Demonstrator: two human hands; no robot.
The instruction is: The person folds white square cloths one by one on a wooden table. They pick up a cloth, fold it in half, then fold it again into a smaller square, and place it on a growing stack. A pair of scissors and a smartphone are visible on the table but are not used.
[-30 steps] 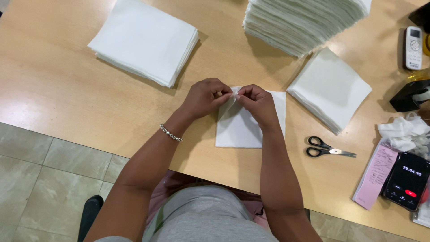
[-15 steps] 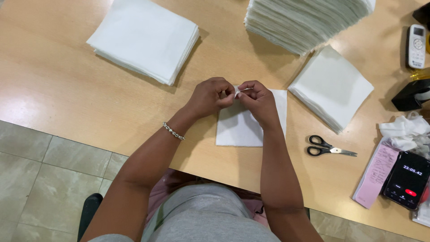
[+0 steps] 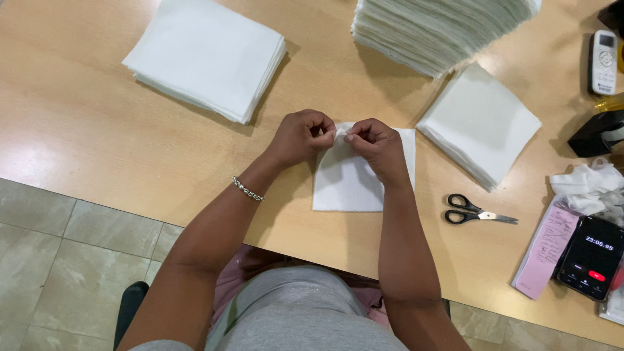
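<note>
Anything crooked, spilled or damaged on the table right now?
Nothing spilled or damaged. Both hands, left hand and right hand, pinch the top edge of the white square, which lies flat. The tall stack leans slightly with its edges fanned out, and a crumpled white wad sits by the phone.

Wooden table [image 3: 97,130] carries a low stack of white squares [image 3: 207,55] at upper left, a tall stack [image 3: 442,29] at top, a smaller stack [image 3: 481,123] at right. Black-handled scissors [image 3: 478,211] lie near a phone [image 3: 593,257], pink paper slip [image 3: 545,250] and white remote [image 3: 602,62].
</note>
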